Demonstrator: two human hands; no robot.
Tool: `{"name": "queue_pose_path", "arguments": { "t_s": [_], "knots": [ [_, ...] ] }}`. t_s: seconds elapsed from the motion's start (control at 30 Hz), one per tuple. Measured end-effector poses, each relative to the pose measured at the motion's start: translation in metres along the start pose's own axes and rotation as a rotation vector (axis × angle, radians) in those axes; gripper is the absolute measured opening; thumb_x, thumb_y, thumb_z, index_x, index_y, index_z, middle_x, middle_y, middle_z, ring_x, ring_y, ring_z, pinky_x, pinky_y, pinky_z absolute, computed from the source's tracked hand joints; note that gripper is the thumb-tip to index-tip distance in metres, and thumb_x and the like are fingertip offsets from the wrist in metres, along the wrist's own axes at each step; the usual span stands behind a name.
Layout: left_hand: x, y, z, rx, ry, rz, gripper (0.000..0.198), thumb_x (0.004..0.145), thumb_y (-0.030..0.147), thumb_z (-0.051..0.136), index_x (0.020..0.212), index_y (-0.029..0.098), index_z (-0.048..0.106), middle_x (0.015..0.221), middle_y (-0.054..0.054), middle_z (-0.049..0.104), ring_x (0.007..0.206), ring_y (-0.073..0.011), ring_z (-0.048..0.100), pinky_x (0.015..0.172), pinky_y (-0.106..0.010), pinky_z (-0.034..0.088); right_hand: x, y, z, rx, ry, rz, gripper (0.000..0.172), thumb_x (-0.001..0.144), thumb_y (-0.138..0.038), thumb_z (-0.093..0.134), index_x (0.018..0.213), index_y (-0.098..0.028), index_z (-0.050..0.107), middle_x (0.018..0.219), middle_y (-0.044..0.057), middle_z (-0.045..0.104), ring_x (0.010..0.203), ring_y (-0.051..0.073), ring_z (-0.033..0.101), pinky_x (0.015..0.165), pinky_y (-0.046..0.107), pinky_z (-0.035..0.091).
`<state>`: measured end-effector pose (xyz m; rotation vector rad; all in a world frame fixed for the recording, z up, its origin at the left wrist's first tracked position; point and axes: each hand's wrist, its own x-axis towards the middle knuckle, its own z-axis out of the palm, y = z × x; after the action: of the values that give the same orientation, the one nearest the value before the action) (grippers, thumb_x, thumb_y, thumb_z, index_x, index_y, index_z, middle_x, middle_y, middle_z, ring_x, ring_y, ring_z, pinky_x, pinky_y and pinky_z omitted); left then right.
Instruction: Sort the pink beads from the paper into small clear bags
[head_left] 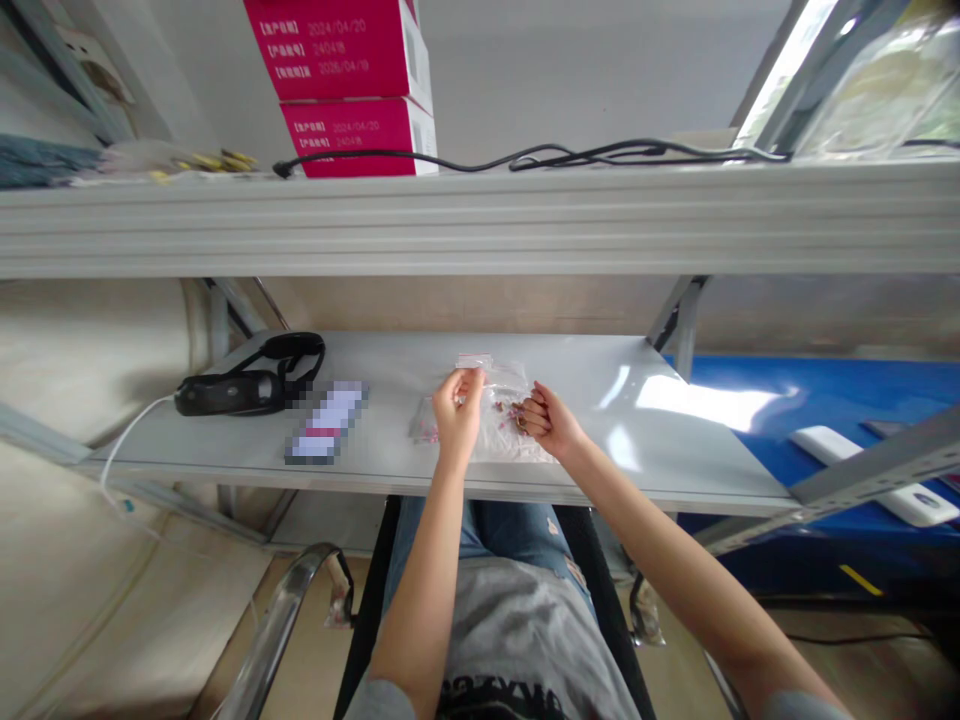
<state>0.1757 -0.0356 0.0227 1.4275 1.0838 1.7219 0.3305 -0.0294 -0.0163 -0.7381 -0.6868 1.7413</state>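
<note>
left hand (456, 408): pinches small clear bag (475, 361), right of phone (327, 424) | right hand (546, 422): fingers curled, cannot tell whether grasping, farther right of phone, near small reddish pieces (500, 406)

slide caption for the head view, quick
Left hand and right hand at clear plastic bags on a table, pink boxes stacked above.

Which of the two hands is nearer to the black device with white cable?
Left. The left hand is to the right of the black device; the right hand is farther right.
</note>
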Motion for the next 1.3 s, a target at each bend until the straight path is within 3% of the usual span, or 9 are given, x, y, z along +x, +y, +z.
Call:
{"name": "queue_pose_path", "arguments": {
  "t_s": [0.1,0.2,0.3,0.4,0.57,0.87,1.3],
  "knots": [
    [-0.005,-0.004,-0.013,-0.064,0.13,-0.026,0.027,0.079,0.043,0.056,0.073,0.016,0.059,0.073,-0.004,0.063,0.071,-0.0141,0.061,0.062,-0.023,0.047,0.004,-0.002,0.006,-0.486,0.185,-0.222,0.045,0.083,-0.046,0.046,0.052,-0.023,0.024,0.039,-0.01,0.019,0.033,0.006,0.016,0.034,0.021,0.017],
    [-0.011,-0.009,-0.024,-0.117,0.193,-0.046,0.024,0.077,0.04,0.059,0.081,0.016,0.061,0.079,-0.005,0.065,0.077,-0.0152,0.063,0.067,-0.024,0.049,0.007,-0.002,0.011,-1.23,0.278,-0.412,0.042,0.084,-0.046,0.043,0.051,-0.02,0.038,0.042,-0.004,0.037,0.04,0.009,0.036,0.043,0.022,0.025],
    [-0.014,-0.014,-0.029,-0.096,0.229,-0.049,0.025,0.076,0.038,0.061,0.086,0.016,0.063,0.084,-0.007,0.067,0.08,-0.0156,0.063,0.07,-0.025,0.049,0.009,0.001,0.015,-1.833,0.226,-0.365,0.038,0.088,-0.041,0.039,0.062,-0.017,0.056,0.06,0.005,0.06,0.058,0.016,0.055,0.054,0.025,0.033],
    [-0.015,-0.02,-0.029,-0.031,0.235,-0.05,0.028,0.075,0.039,0.061,0.089,0.015,0.063,0.085,-0.007,0.067,0.078,-0.0154,0.063,0.069,-0.025,0.048,0.009,0.006,0.016,-2.105,0.171,-0.249,0.036,0.09,-0.035,0.034,0.081,-0.016,0.064,0.082,0.013,0.067,0.074,0.021,0.062,0.064,0.028,0.038],
    [-0.016,-0.026,-0.028,0.002,0.212,-0.046,0.027,0.076,0.039,0.06,0.089,0.016,0.064,0.087,-0.008,0.068,0.079,-0.0155,0.062,0.07,-0.026,0.048,0.008,0.009,0.017,-2.187,0.115,-0.236,0.036,0.092,-0.032,0.031,0.094,-0.016,0.063,0.091,0.016,0.067,0.08,0.024,0.064,0.068,0.032,0.04],
    [-0.019,-0.026,-0.027,0.023,0.204,-0.049,0.027,0.078,0.04,0.057,0.088,0.016,0.064,0.088,-0.008,0.068,0.078,-0.0157,0.062,0.069,-0.025,0.048,0.006,0.01,0.02,-2.206,0.155,-0.201,0.032,0.092,-0.032,0.034,0.1,-0.017,0.061,0.098,0.014,0.066,0.087,0.022,0.062,0.073,0.03,0.04],
    [-0.022,-0.024,-0.024,0.091,0.166,-0.021,0.028,0.081,0.041,0.054,0.09,0.017,0.064,0.092,-0.009,0.068,0.081,-0.0159,0.062,0.069,-0.026,0.048,0.007,0.011,0.019,-2.236,0.15,-0.246,0.037,0.094,-0.034,0.028,0.101,-0.017,0.059,0.101,0.012,0.061,0.083,0.021,0.062,0.068,0.029,0.04]
  ]
}}
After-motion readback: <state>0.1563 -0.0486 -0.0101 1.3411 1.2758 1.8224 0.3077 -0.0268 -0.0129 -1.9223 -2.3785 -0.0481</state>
